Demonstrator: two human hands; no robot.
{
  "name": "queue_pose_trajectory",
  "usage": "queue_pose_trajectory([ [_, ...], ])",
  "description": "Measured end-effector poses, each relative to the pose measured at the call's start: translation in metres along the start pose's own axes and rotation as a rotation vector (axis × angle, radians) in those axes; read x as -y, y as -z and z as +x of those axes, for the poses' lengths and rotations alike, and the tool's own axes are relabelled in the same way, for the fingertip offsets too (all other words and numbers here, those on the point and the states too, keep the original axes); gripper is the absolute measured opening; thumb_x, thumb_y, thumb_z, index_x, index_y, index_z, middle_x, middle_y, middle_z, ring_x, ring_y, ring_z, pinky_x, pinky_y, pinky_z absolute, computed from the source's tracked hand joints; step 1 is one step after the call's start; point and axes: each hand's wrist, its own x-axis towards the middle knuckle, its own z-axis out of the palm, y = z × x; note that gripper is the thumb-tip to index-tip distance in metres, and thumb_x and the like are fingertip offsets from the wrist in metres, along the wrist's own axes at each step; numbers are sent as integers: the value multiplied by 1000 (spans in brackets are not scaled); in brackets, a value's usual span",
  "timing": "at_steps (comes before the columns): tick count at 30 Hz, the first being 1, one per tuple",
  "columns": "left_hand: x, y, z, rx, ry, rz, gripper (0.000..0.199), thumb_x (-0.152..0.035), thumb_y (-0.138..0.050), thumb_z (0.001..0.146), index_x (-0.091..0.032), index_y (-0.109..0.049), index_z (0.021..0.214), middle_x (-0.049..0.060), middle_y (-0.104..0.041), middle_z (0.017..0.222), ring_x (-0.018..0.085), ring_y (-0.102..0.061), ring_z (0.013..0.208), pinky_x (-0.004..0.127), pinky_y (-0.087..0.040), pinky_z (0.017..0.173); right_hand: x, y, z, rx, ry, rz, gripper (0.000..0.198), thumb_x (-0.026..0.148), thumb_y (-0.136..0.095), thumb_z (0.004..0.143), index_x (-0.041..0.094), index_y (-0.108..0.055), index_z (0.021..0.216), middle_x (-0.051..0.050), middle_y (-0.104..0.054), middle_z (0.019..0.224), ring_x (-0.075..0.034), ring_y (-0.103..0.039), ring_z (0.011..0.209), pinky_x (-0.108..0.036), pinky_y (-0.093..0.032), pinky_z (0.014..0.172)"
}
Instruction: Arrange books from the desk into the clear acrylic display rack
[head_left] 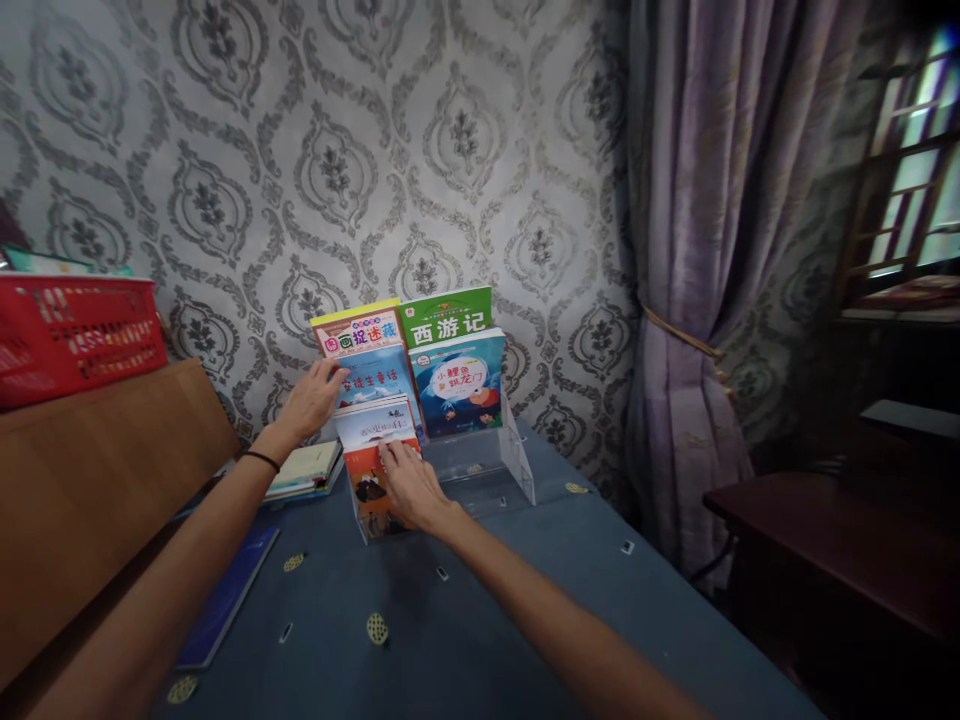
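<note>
Orange-and-white book (367, 490) stands at the front left of a clear stepped rack (519, 462), which sits on the blue surface (540, 600). Judged by eye, the book is a paperback: light, flexible, with a smooth cover likely to slide under the fingers and corners apt to bend. Pale layers show along its top; whether these are further copies cannot be confirmed. Sound hold would be a pinch at the top edge or across both sides, with force kept off the rack, whose thin panels look brittle and easily shifted. Right-hand grip (411, 487) lies over the right part of the cover, fingers extended against it; thumb placement is not visible, so closure on the book cannot be told. Left-hand grip (315, 400) is at the left edge of the blue book (379, 375) one step behind, fingers bent; whether it has hold cannot be told. Behind that stands a yellow-edged book (361, 333); to the right, a teal book (459, 385) stands before a green book (450, 312). Left of the rack are a low stack of books (304, 468), a dark blue book (223, 590) lying flat, a brown panel (112, 460) and a red basket (79, 335). Patterned wall (465, 200) close behind restricts access from the rear.
</note>
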Motion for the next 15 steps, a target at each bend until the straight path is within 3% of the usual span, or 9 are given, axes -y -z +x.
queue_pose_trajectory([
  [15,-4,7,-6,-26,-24,-1,39,-5,-44,89,-16,-60,123,15,-57,122,29,-52,115,45,-49,101,-3,-6,1,11,-12,-2,58,15,-46,95,15,-34,152,-18,-50,141,-28,-49,130,-41,-46,104],
])
